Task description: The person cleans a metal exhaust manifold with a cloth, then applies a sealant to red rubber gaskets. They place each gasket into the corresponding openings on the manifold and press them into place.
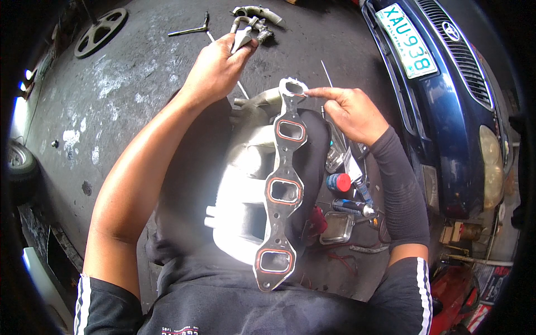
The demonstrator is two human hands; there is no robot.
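A silver intake manifold [240, 223] rests across my lap. Along its flange lies a dark gasket [286, 159] with several ports, most ringed by orange-red seals. Whitish paste [285, 84] rims the far-end port. There the stretched index finger of my right hand [354, 114] touches the gasket's edge, while the other fingers curl and hold nothing visible. Farther forward and to the left, my left hand [215, 70] is closed around a small grey squeeze tube [241, 40], partly hidden by the fingers. Metal pipe fittings [259, 28] lie on the floor just behind the tube.
A ratchet handle [190, 30] and a curved pipe [265, 14] lie ahead. By my right knee are a red-capped container [338, 182], a spray can [354, 207] and a metal tray [336, 228]. A blue car [441, 111] stands at the right, a wheel [22, 162] at the left.
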